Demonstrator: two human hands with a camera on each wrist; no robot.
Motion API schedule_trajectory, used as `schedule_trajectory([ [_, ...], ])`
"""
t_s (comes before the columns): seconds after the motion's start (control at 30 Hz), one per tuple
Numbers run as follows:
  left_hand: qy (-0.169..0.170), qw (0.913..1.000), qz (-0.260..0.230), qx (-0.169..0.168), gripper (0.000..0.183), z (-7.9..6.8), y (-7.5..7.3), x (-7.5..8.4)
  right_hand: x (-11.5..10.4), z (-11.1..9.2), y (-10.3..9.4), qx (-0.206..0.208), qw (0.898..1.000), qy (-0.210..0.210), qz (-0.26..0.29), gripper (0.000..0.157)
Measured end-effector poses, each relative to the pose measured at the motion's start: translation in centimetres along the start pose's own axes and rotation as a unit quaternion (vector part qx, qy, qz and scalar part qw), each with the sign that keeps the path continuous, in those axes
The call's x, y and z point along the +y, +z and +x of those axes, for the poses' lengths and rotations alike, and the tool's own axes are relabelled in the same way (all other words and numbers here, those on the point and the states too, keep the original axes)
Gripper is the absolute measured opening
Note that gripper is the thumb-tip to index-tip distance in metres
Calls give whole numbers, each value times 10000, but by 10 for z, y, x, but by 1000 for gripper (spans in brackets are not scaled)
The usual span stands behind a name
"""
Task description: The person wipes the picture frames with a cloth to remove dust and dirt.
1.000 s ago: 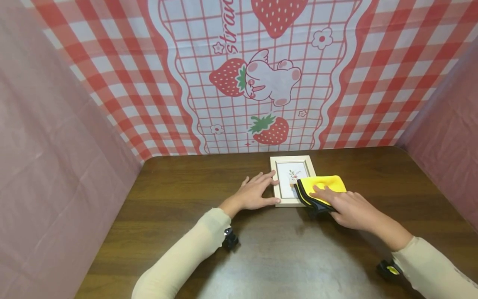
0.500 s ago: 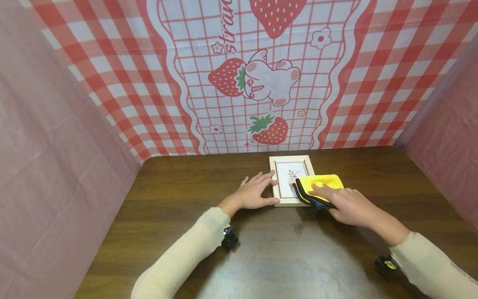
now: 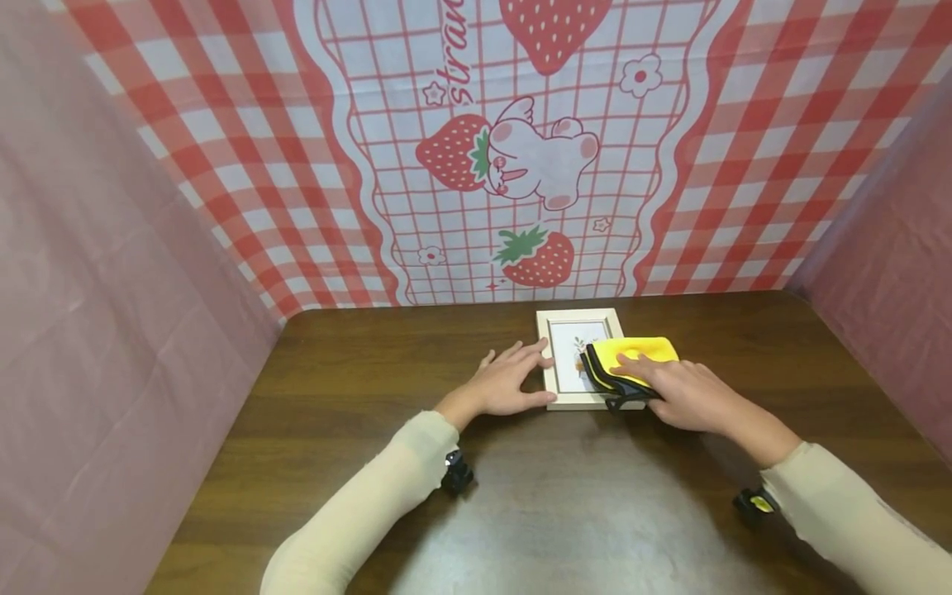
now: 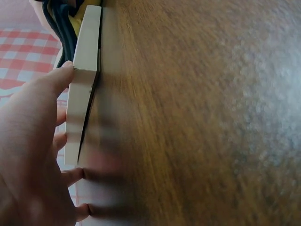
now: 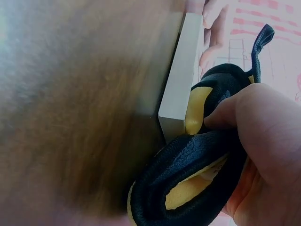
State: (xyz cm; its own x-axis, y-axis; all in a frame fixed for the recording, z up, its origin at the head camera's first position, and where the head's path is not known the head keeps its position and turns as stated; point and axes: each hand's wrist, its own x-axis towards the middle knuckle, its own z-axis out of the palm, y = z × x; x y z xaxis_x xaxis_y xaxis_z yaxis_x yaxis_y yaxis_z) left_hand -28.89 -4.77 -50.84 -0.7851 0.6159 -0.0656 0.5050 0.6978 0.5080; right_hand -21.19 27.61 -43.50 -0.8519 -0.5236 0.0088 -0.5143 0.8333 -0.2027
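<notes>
A cream picture frame [image 3: 577, 315] with a flower print lies flat on the table. My left hand [image 3: 506, 388] rests at its left side, fingers spread; in the left wrist view the thumb of my left hand [image 4: 28, 127] touches a corner of the frame [image 4: 81, 101], and two fingertips meet the table. My right hand [image 3: 697, 398] grips a folded yellow cloth [image 3: 645, 351] with dark edging, which covers the frame's lower right part. The right wrist view shows the thumb of my right hand [image 5: 273, 136] tucked into the folds of the cloth [image 5: 188, 150], above the frame's edge [image 5: 181, 89].
The brown wooden table [image 3: 565, 512] stretches toward me and to both sides. Behind it hangs a red-and-white checked curtain [image 3: 483, 207] with strawberries. Pink fabric [image 3: 126, 330] walls the left side, and more pink fabric [image 3: 892, 273] the right. Each wrist wears a small black camera.
My right hand has slid the cloth a little up and to the left over the frame. The left hand and the frame stay in place.
</notes>
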Motion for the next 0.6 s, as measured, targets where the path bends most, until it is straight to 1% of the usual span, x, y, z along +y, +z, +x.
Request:
schedule_trajectory([
  [0.17,-9,10000,6,8,68,0,-1,1,6,10,-2,4,10000,23,46,73],
  [0.3,3,10000,-23,-2,66,-1,-2,2,8,18,-5,-109,9998,142,74,73],
  [0.6,-8,9999,-111,-44,65,-2,-3,3,14,38,-5,-228,9991,324,-125,71],
])
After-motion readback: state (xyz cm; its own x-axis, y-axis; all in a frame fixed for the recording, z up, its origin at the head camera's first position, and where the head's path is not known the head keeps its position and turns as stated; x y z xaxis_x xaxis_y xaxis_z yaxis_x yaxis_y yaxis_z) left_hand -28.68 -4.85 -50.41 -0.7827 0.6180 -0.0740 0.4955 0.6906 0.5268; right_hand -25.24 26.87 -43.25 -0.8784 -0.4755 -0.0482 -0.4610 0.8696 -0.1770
